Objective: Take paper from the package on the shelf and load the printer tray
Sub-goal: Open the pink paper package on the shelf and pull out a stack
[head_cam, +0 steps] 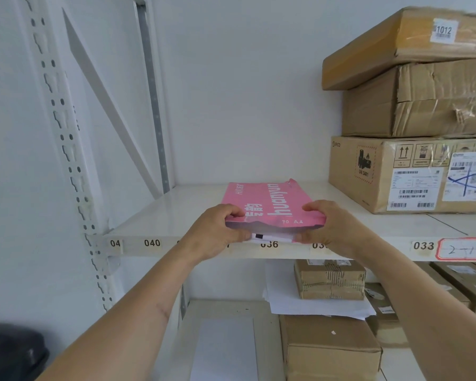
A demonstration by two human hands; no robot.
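A pink paper package (270, 203) with white lettering lies flat on the white shelf (160, 215), its near end open at the shelf's front edge. White sheets (270, 237) show at that open end, under the pink wrapper. My left hand (217, 229) grips the package's near left corner, thumb on top and fingers below. My right hand (330, 224) grips the near right corner in the same way. The printer and its tray are out of sight.
Three stacked cardboard boxes (412, 171) stand on the same shelf to the right of the package. Below, the lower shelf holds more boxes (330, 279) and loose white sheets (308, 306). A white perforated upright (66, 149) rises at left. A dark object (11, 350) sits bottom left.
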